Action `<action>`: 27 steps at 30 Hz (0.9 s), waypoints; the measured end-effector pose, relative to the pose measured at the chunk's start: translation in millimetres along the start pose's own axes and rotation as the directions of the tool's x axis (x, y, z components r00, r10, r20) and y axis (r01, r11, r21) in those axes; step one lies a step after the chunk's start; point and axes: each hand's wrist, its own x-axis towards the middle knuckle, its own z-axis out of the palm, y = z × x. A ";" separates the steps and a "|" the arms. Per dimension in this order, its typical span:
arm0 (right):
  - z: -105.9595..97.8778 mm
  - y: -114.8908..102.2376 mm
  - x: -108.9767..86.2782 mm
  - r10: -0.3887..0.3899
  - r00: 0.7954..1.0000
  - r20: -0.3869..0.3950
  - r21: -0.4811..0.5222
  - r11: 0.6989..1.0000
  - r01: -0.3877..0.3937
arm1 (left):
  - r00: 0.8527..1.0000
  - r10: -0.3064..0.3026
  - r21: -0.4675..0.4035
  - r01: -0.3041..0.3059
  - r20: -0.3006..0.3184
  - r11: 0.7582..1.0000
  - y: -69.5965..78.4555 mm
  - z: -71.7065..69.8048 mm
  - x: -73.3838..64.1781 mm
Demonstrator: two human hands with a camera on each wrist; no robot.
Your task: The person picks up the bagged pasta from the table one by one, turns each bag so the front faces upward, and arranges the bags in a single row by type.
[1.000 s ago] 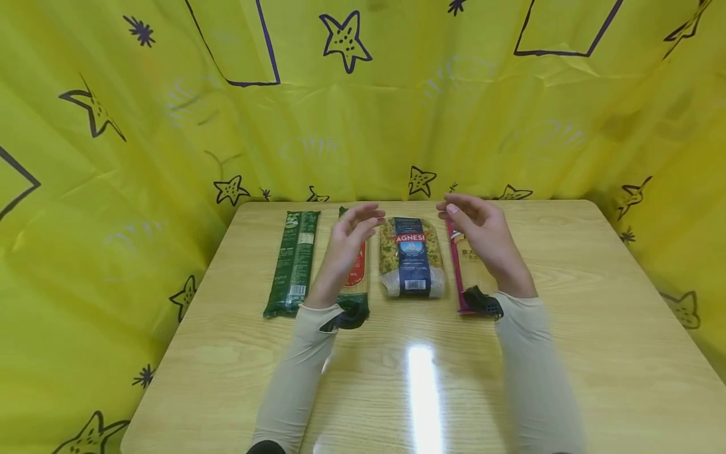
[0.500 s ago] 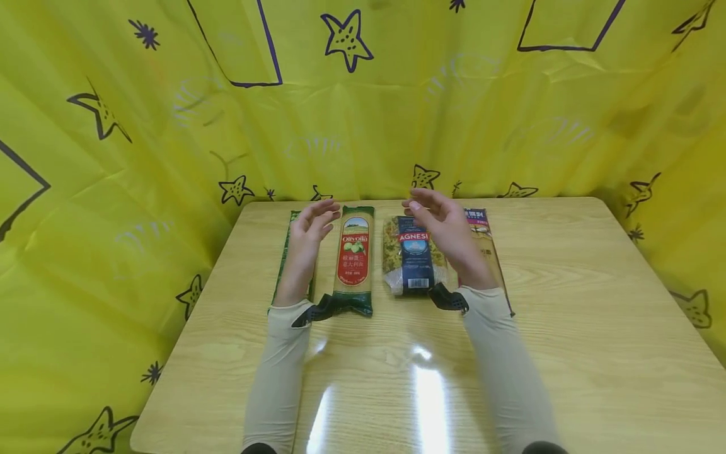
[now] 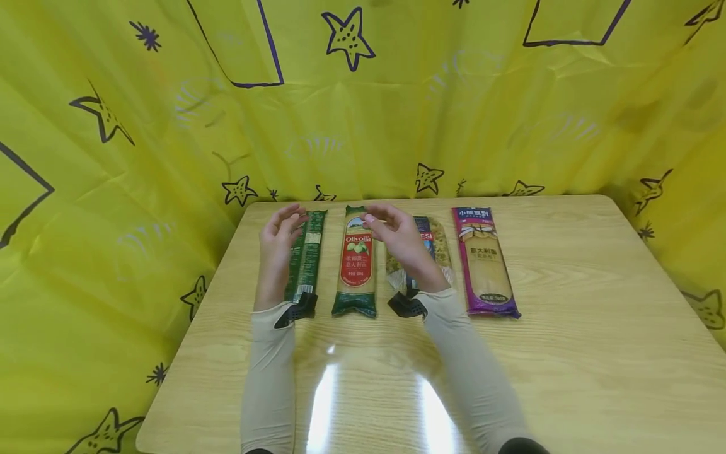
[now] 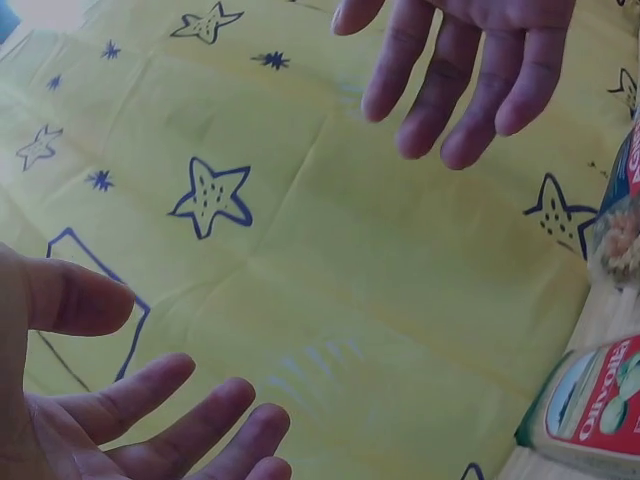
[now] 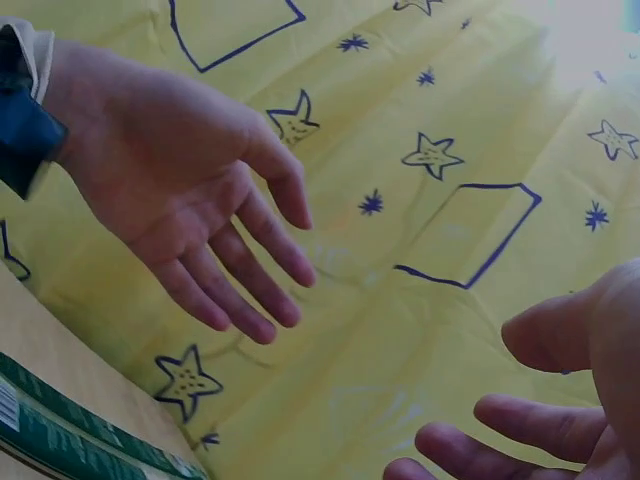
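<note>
My left hand [image 3: 276, 252] hovers at the left edge of a green pasta packet [image 3: 306, 258], its fingers loosely bent and holding nothing. Above the gap between the red-labelled Olivoilà spaghetti packet [image 3: 357, 265] and the Agnesi pasta bag [image 3: 441, 252] is my right hand [image 3: 405, 246], also holding nothing. It covers much of the Agnesi bag. A purple-edged spaghetti packet [image 3: 485, 261] lies farthest right, uncovered. In the left wrist view the fingers [image 4: 150, 430] are spread apart. The right wrist view shows both hands apart, with the green packet [image 5: 70, 430] low at the left.
The packets lie in a row on a light wooden table [image 3: 567, 328]. A yellow curtain [image 3: 374, 126] with drawn starfish hangs behind the table's far edge and along its sides. Glare streaks cross the table's front.
Both hands have moved left over the row, the right hand from the purple-edged packet to beside the Olivoilà packet. The purple-edged packet is now uncovered. The packets stay in place.
</note>
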 end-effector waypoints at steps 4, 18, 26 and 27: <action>15.9 7.9 3.2 0.003 1.000 -0.011 0.035 0.999 -0.002 | 0.999 -0.008 0.028 0.009 -0.044 1.000 -0.8 -9.1 3.6; 56.0 46.8 12.0 0.151 0.988 -0.012 0.138 0.979 -0.148 | 0.992 -0.094 0.177 0.108 -0.087 0.978 -26.7 -29.0 18.7; 65.5 62.8 10.5 0.228 0.973 0.044 0.187 0.955 -0.232 | 0.980 -0.165 0.234 0.186 -0.109 0.954 -41.9 -38.5 23.4; 66.3 65.0 10.3 0.237 0.970 0.046 0.187 0.952 -0.242 | 0.978 -0.173 0.243 0.197 -0.114 0.950 -43.3 -39.6 24.1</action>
